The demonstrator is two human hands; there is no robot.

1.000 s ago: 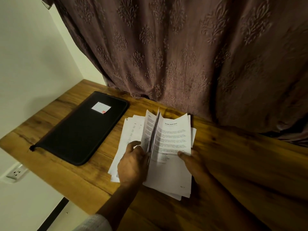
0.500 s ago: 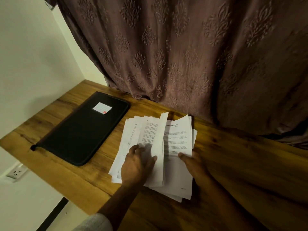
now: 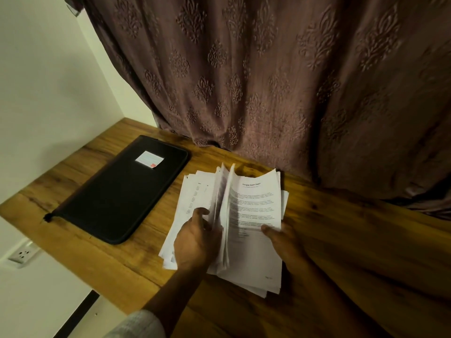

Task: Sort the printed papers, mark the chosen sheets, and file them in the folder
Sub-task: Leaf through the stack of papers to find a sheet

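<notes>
- While the sorting is underway, the stack of white printed papers [image 3: 256, 264] lies on the brown wooden surface [image 3: 353, 240]. It sits just right of the black zipped rectangular folder [image 3: 117, 196], which lies flat and closed with a small white label [image 3: 149, 158] on its cover.
- The left hand [image 3: 195, 242] grips a few raised sheets [image 3: 223, 203] from the stack's left half. Its fingers [image 3: 202, 212] curl round them so they stand almost on edge, like an open book, probably to bare the page beneath for reading.
- The right hand [image 3: 283, 242] holds the right half, with its thumb lying on the titled top sheet. Its other fingers pass out of sight at the pile's edge, so this looks like a pinch, likely meant to stop the pile sliding as pages turn.
- No pen or marker shows, so marking and filing appear not yet begun.
- A patterned mauve curtain [image 3: 268, 81] hangs behind, reaching the surface's far edge.
</notes>
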